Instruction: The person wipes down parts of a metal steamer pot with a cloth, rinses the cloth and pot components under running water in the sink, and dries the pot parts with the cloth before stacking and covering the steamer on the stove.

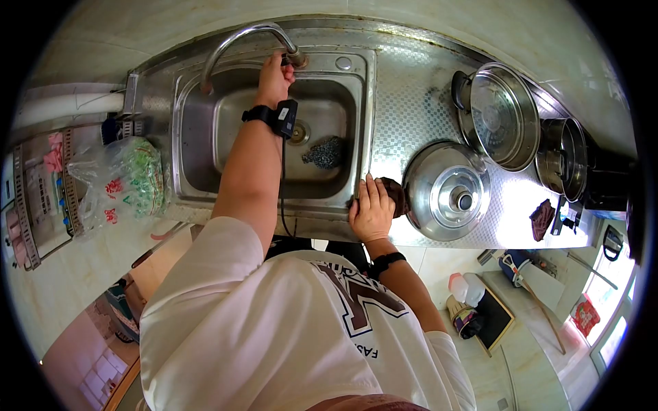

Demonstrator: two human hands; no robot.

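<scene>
My left hand (274,81) reaches over the steel sink (226,123), its fingers closed on the small dark handle at the base of the faucet (266,27). The curved spout arches to the left, and no water can be made out. Flat on a dark brown cloth (395,194) at the sink's front right corner lies my right hand (372,211), fingers slightly apart. In the basin, a dark mesh scrubber (325,153) rests to the right of the drain (299,133).
A domed steel lid (449,192) lies on the counter (411,89) right of the cloth. Beyond it stand a two-handled pot (504,116) and a smaller pot (562,154). Another dark cloth (541,219) is farther right. A plastic bag (130,178) sits left of the sink.
</scene>
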